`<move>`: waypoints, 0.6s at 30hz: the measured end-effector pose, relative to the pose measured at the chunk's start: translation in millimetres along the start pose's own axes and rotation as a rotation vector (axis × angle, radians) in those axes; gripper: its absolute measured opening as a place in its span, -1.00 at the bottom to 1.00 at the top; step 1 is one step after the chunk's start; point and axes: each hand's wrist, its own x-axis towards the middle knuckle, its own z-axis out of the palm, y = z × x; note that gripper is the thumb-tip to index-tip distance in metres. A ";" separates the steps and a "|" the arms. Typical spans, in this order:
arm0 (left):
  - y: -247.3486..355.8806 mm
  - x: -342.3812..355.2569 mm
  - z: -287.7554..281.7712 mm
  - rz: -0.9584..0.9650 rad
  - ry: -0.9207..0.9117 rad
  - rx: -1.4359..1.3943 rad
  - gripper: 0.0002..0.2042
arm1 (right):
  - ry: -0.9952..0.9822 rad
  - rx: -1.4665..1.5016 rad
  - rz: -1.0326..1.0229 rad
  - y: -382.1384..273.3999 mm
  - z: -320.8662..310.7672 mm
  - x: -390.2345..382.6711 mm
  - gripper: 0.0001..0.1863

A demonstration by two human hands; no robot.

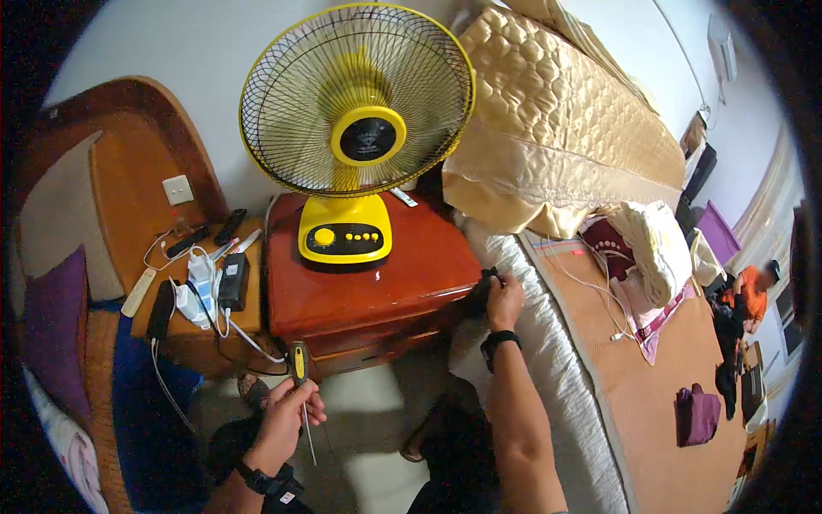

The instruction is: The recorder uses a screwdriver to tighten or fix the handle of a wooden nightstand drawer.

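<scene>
Head view: a screwdriver in one hand, the other hand at the corner of the bedside cabinet.

The left hand [287,411] is curled around a screwdriver [300,377] with a yellow and black handle, its thin shaft pointing down toward the floor, in front of the red-brown bedside cabinet [377,295]. The right hand [503,300], a black watch on its wrist, rests at the cabinet's right front corner, fingers pinched on a small dark object [485,283] that is too small to identify. A yellow table fan [355,128] stands on the cabinet top, well apart from both hands. Chargers and cables [205,287] lie on the lower shelf to the left; the bed [651,385] runs along the right.
</scene>
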 end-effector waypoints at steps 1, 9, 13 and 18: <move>1.3 -1.3 -3.5 0.000 0.008 -0.016 -0.79 | -0.038 -0.015 -0.032 -1.3 7.4 2.4 -0.75; -10.7 5.3 12.7 -0.044 -0.132 0.029 -0.76 | -0.247 -0.134 -0.198 21.2 29.8 60.1 -0.78; -17.5 7.8 4.5 -0.024 -0.128 0.073 -0.74 | -0.338 -0.112 -0.326 2.1 56.4 81.4 -0.74; -20.7 8.3 8.2 0.015 -0.165 0.105 -0.72 | -0.360 -0.176 -0.325 6.1 59.0 79.3 -0.73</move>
